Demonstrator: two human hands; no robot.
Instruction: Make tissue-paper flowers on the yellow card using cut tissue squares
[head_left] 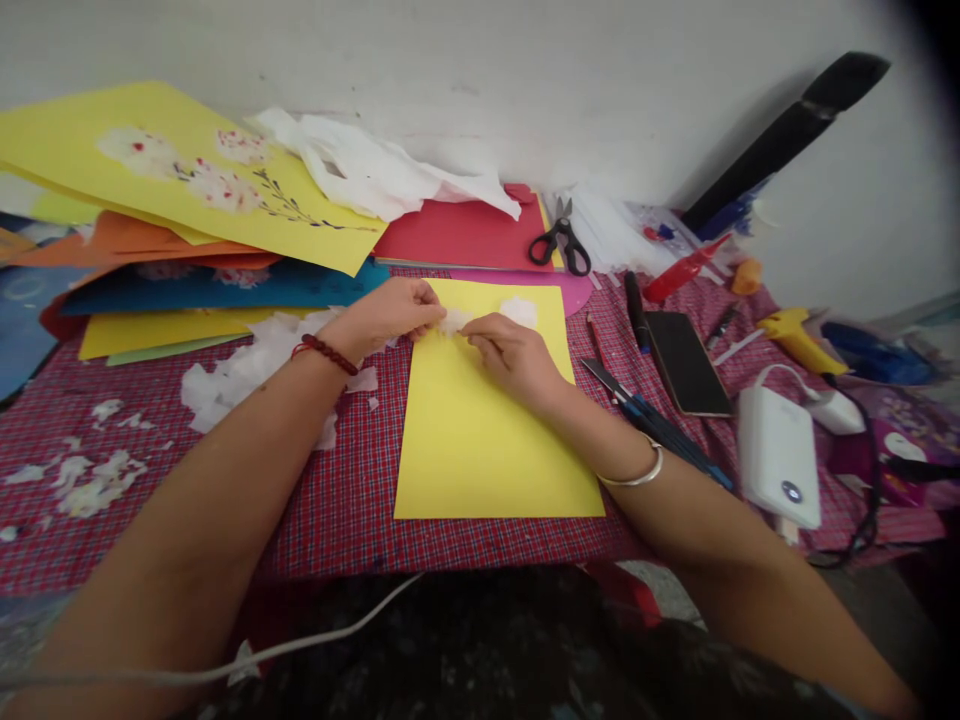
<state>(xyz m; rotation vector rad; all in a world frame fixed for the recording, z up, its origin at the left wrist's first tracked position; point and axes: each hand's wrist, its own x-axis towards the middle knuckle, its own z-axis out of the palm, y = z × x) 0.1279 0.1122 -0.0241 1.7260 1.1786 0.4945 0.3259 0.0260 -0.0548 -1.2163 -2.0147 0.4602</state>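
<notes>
A yellow paper sheet [491, 430] lies on the red checked tablecloth [337, 500] in front of me. At the sheet's far edge my left hand [394, 312] and my right hand [510, 355] meet, both pinching a small white tissue piece [455, 320]. A second white tissue bit [519, 311] rests on the sheet just right of the hands. My left wrist wears a red bead bracelet, my right wrist a silver bangle.
Torn white tissue scraps [240, 375] lie left of the sheet. Coloured papers [180, 180] are stacked at the back left, black scissors [561, 242] behind the sheet. On the right are a phone [686, 362], pens [660, 428], a white power bank [778, 455] and a yellow glue gun [795, 338].
</notes>
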